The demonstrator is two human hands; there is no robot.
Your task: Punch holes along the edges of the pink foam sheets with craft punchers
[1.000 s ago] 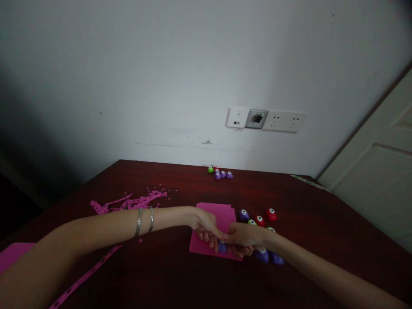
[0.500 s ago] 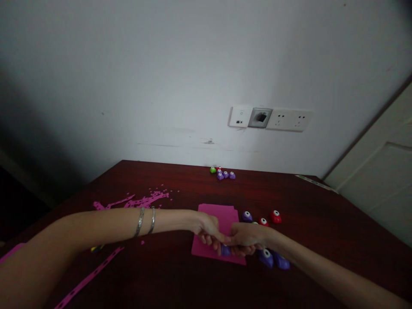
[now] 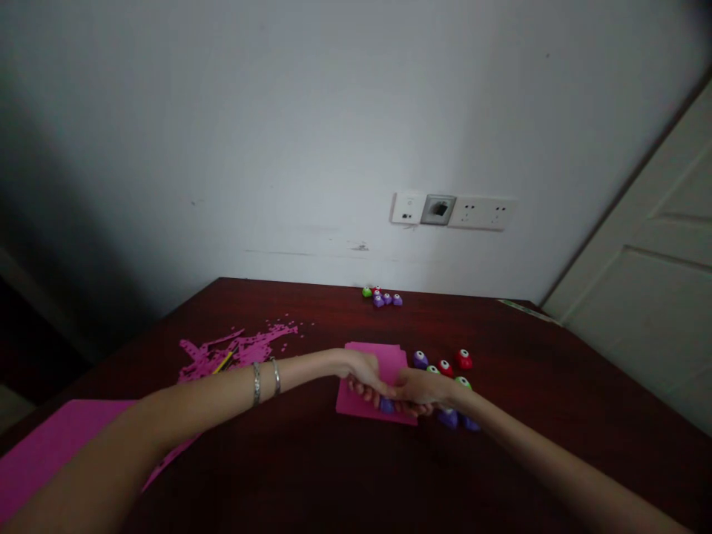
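Both my hands meet over a stack of pink paper sheets on the dark red table. My left hand, with two silver bangles on the wrist, has its fingers curled onto a small purple paper punch. My right hand is closed around the same punch from the right. Most of the punch is hidden by my fingers.
Small purple, red and green punches lie right of the pink stack, and several more sit by the wall. Pink paper scraps and strips lie at the left, a large pink sheet at the near left. A door stands at the right.
The view has shifted, so the hands appear slightly higher and the large pink sheet shows at the near left. Both hands stay closed on the purple punch over the pink stack.
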